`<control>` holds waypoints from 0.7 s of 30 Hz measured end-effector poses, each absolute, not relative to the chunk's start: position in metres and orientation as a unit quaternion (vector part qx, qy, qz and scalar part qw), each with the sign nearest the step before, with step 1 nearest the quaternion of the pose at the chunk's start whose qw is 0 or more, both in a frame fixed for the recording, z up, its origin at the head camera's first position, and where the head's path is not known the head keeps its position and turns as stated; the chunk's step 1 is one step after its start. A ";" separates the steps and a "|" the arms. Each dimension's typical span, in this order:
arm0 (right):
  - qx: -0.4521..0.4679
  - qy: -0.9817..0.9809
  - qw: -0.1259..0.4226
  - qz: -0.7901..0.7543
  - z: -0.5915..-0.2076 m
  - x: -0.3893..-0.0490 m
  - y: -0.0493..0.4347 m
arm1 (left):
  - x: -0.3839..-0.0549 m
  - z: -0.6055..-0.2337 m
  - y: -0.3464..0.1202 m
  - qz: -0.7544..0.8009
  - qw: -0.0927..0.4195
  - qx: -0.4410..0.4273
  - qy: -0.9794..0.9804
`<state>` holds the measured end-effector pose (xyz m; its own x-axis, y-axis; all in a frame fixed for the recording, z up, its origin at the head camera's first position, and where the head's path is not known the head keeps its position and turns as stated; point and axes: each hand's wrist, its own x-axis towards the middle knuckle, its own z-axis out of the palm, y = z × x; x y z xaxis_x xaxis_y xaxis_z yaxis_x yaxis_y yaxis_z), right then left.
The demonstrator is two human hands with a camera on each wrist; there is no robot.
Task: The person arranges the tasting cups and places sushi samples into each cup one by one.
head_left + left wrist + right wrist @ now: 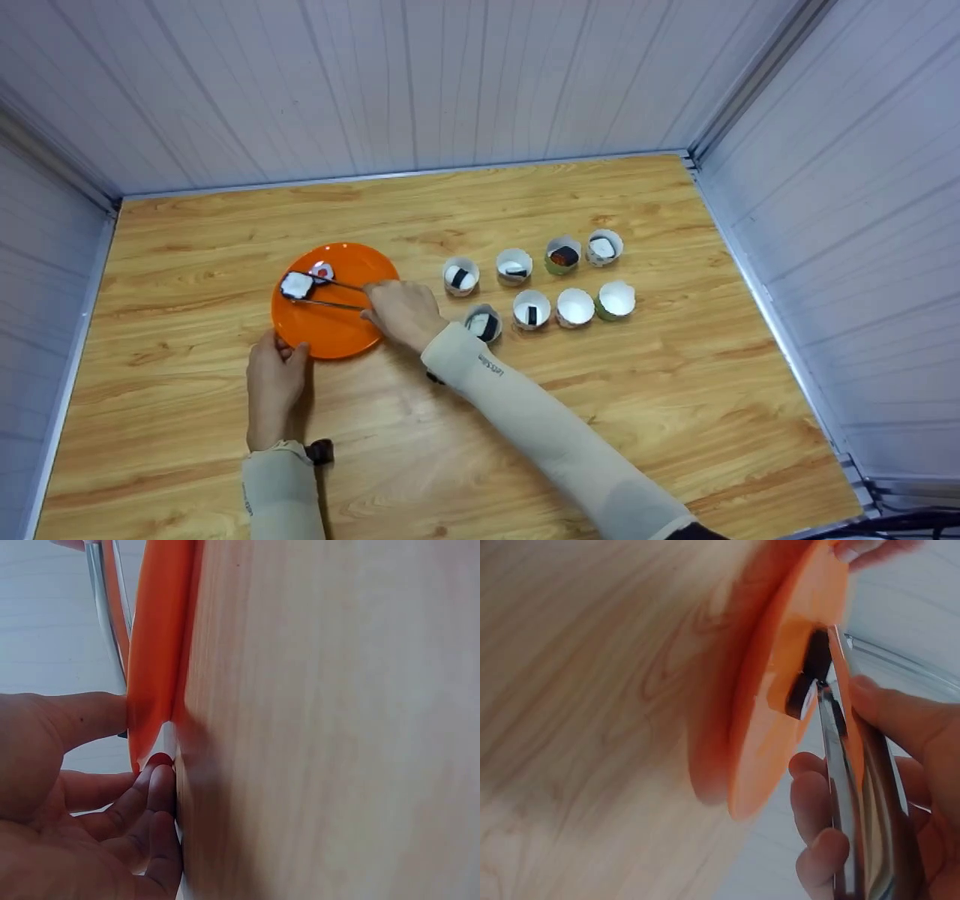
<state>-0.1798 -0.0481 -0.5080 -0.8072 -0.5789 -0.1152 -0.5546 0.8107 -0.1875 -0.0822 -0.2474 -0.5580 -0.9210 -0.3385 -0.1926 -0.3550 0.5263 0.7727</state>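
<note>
My right hand (406,313) grips metal tongs (880,821) over an orange plate (341,330). The tongs' arms stand apart, with their tips on either side of a white, black-edged sushi piece (297,285) on the left part of the plate. Beside it lies a smaller sushi roll (322,271) with a red centre. In the right wrist view both pieces show dark sides close to the tong tips. My left hand (275,379) holds the near left rim of the plate, thumb on the upper side and fingers curled at the edge, as the left wrist view shows.
Right of the plate stand several paper cups in two rows. Some hold sushi pieces, such as the near left cup (482,322) and the far green cup (562,255); the white cup (575,308) shows only its white inside. Pale panels (420,90) wall the wooden table (420,465).
</note>
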 end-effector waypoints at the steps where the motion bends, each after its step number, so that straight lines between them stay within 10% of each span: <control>1: -0.298 0.948 0.082 -0.075 -0.509 -0.179 -0.048 | -0.082 -0.557 -0.247 0.444 0.010 -0.199 0.874; 21: -0.322 0.942 0.022 -0.096 -0.482 -0.151 0.010 | -0.085 -0.558 -0.249 0.459 0.031 -0.206 0.863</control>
